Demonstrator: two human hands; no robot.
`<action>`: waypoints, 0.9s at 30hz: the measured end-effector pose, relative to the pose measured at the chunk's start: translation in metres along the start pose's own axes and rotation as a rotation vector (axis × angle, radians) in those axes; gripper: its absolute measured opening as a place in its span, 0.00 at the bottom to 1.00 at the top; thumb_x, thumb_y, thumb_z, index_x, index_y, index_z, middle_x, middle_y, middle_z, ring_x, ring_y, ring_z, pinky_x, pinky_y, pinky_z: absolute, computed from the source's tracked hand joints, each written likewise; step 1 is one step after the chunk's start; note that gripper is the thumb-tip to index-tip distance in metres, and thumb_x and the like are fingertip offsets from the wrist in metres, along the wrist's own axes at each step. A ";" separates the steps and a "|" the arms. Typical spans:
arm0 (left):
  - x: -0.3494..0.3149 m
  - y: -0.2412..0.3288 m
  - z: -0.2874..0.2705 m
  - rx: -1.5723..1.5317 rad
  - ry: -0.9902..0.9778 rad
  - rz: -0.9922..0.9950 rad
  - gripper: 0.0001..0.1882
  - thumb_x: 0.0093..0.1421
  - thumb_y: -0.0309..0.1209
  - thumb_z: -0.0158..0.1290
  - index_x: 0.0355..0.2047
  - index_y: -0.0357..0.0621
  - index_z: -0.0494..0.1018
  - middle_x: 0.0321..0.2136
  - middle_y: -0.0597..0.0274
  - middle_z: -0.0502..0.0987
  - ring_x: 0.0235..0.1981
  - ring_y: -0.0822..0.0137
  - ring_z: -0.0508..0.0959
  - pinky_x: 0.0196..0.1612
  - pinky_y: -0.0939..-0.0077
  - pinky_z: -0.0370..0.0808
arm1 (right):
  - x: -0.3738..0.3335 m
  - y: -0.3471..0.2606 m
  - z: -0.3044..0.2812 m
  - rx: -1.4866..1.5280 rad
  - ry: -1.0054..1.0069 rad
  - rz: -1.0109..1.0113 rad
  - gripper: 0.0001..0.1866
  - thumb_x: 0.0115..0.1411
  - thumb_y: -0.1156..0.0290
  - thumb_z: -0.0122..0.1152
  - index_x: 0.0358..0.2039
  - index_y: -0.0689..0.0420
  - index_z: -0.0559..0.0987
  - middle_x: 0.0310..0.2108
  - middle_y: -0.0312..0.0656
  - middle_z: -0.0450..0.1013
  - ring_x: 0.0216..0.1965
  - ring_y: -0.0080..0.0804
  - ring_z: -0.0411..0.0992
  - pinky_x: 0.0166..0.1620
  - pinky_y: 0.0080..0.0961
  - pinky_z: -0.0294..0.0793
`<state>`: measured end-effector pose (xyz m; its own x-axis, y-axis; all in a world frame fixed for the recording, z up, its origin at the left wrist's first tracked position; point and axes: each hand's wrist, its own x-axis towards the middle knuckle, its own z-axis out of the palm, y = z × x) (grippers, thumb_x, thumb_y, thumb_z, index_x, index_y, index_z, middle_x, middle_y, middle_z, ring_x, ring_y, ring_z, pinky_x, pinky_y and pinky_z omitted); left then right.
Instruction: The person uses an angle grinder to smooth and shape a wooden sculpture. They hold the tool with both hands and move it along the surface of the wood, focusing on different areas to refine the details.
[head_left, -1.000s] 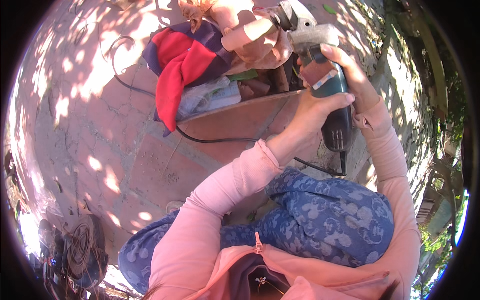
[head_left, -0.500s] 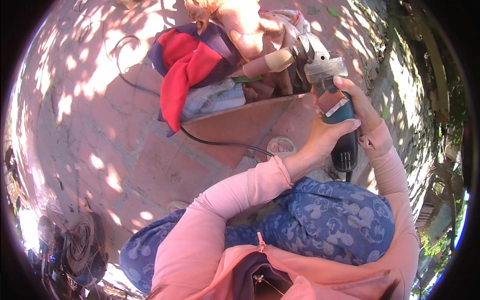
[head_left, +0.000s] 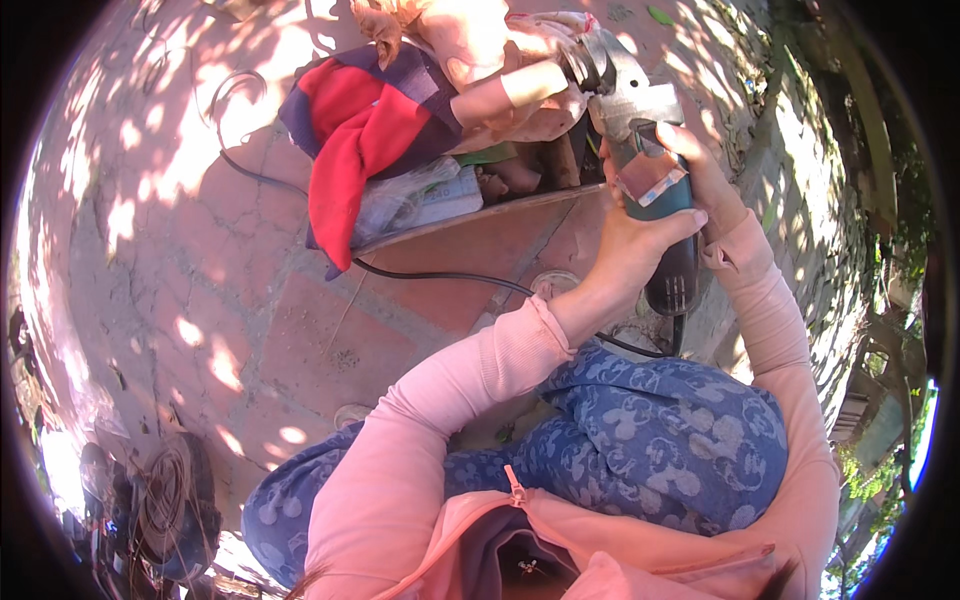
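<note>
An angle grinder with a metal head, a teal middle and a black rear is gripped in both my hands, to the right of a low box. My left hand wraps round its body from the left, thumb across the top. My right hand holds the right side nearer the metal head, with the thumb by the front. A cylindrical handle juts leftward from the head over the box. Its black cord runs from the rear, across the ground to the left.
Ahead stands a box with wooden pieces, a clear plastic bag and crumpled pale cloth. A red and navy cloth drapes over its left side. Dark shoes lie at lower left on the red tiled ground.
Both hands have shifted the angle grinder slightly left and away from me. The cord behind it now shows a wider curve near my knee.
</note>
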<state>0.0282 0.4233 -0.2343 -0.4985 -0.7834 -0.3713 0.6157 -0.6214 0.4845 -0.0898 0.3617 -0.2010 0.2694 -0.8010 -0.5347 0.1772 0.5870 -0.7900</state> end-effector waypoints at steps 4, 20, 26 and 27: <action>-0.008 -0.026 0.008 -0.079 0.032 0.016 0.17 0.51 0.33 0.62 0.39 0.39 0.73 0.32 0.65 0.76 0.34 0.74 0.75 0.38 0.78 0.72 | -0.023 0.011 0.005 0.135 0.082 0.047 0.25 0.58 0.55 0.58 0.49 0.61 0.73 0.41 0.45 0.75 0.33 0.34 0.77 0.39 0.30 0.80; 0.010 -0.018 0.003 0.131 0.118 0.074 0.20 0.55 0.36 0.62 0.42 0.34 0.72 0.35 0.62 0.78 0.35 0.74 0.77 0.40 0.78 0.74 | 0.021 0.026 -0.024 0.225 -0.116 0.061 0.40 0.54 0.41 0.57 0.54 0.64 0.68 0.39 0.48 0.73 0.32 0.38 0.74 0.32 0.33 0.77; 0.003 -0.031 0.004 0.181 0.155 0.041 0.21 0.56 0.35 0.61 0.44 0.33 0.71 0.35 0.62 0.78 0.37 0.73 0.78 0.42 0.77 0.74 | 0.006 0.042 -0.032 0.383 -0.159 0.177 0.35 0.54 0.47 0.61 0.52 0.62 0.71 0.40 0.48 0.74 0.35 0.37 0.75 0.39 0.31 0.78; 0.003 -0.026 0.006 0.202 0.187 0.070 0.21 0.56 0.35 0.61 0.44 0.33 0.71 0.35 0.62 0.78 0.36 0.73 0.78 0.41 0.77 0.74 | 0.010 0.037 -0.029 0.365 -0.147 0.152 0.35 0.55 0.46 0.59 0.52 0.62 0.71 0.40 0.47 0.74 0.36 0.36 0.75 0.39 0.31 0.78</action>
<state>0.0074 0.4373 -0.2429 -0.3259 -0.8247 -0.4622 0.5012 -0.5652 0.6552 -0.1081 0.3723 -0.2439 0.4460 -0.6918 -0.5679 0.4412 0.7220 -0.5330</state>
